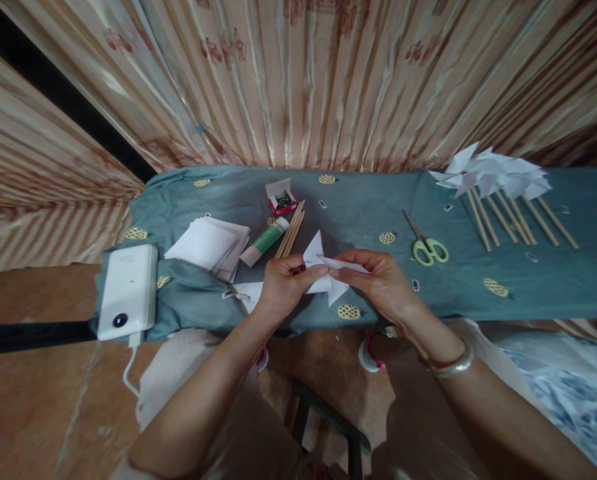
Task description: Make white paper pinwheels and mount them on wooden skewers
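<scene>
Item: folded white paper (314,257), held just above the worktop's (478,280) near edge. Grip: left hand (283,283) and right hand (381,283) each pinched on a flap. Risk: uneven pulling could tear a point or spoil the fold.

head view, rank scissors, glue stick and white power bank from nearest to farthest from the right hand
The right hand and the left hand both pinch the folded paper.
1. scissors, just to its right on the cloth.
2. glue stick, beyond the left hand, up and to the left.
3. white power bank, at the cloth's far left end.
</scene>
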The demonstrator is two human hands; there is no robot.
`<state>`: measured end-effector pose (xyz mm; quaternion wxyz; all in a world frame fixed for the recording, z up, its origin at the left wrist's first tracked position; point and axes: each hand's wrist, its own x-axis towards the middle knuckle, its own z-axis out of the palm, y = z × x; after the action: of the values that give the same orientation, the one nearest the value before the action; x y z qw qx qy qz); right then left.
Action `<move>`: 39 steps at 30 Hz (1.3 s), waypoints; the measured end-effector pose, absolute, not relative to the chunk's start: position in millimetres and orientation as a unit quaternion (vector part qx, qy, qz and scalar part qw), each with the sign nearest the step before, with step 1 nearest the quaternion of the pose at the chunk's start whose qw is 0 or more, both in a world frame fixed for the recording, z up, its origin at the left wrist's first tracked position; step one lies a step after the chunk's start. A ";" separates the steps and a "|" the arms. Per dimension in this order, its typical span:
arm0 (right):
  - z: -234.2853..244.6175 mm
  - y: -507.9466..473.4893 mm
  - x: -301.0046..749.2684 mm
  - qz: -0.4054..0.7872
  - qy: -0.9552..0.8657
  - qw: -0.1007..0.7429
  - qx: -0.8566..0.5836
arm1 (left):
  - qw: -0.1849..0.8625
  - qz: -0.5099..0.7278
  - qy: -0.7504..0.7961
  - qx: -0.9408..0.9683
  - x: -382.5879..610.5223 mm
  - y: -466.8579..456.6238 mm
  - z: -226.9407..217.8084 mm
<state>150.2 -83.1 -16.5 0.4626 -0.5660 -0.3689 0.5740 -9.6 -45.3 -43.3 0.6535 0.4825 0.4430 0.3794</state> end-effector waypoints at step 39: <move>-19.7 -81.4 150.6 0.574 -0.354 0.483 -0.559 | 0.713 0.408 0.399 0.407 -6.6 -45.0 -39.4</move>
<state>150.6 -81.4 -19.7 0.4826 -0.5592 -0.3538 0.5737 -6.6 -45.0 -39.4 0.7130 0.4073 0.3995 0.4077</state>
